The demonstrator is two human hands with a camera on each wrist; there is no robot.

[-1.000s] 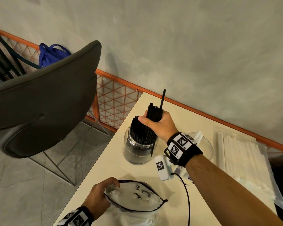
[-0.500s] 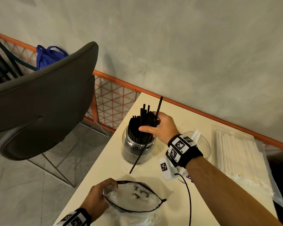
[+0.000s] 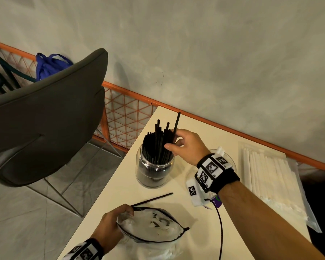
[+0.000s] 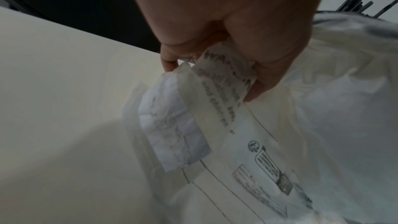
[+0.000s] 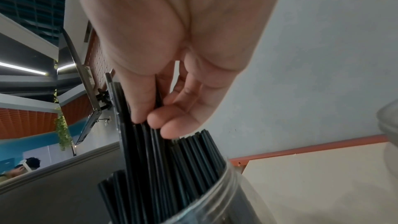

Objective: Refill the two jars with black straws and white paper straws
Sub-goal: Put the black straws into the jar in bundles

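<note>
Right now your right hand is pinching a few black straws standing in the clear jar, which is sitting near the table's left edge. Your left hand is gripping the empty plastic bag, its print too blurred to read. One loose straw is lying between them; the white paper straws are lying at the right.
</note>
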